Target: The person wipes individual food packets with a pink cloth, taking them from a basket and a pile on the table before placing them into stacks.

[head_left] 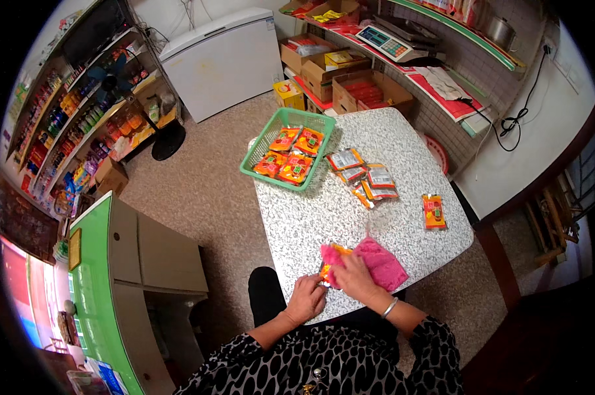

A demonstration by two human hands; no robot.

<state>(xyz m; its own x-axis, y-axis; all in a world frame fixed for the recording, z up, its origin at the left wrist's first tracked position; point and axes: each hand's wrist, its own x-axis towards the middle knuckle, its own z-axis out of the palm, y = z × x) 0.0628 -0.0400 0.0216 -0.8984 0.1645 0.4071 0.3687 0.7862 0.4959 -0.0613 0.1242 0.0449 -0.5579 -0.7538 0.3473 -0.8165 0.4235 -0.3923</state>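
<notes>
At the near edge of the speckled table (297, 232), my right hand (355, 279) grips a pink cloth (382, 266) and presses a bunched part of it onto an orange snack packet (325, 270). Most of that packet is hidden under cloth and fingers. My left hand (305, 297) holds the packet's left edge with its fingertips. Several packets (364, 177) lie in a loose pile beyond, most with their silver backs up. One orange packet (434, 212) lies alone at the right, printed face up. A green plastic basket (246, 166) at the far left corner contains several face-up packets.
Behind the table, shelves carry a digital scale (391, 43) and cardboard boxes (344, 91). A white chest freezer (223, 64) stands against the back wall. To the left are a pedestal fan (112, 81), shelves of bottled goods and a green-fronted cabinet (95, 276).
</notes>
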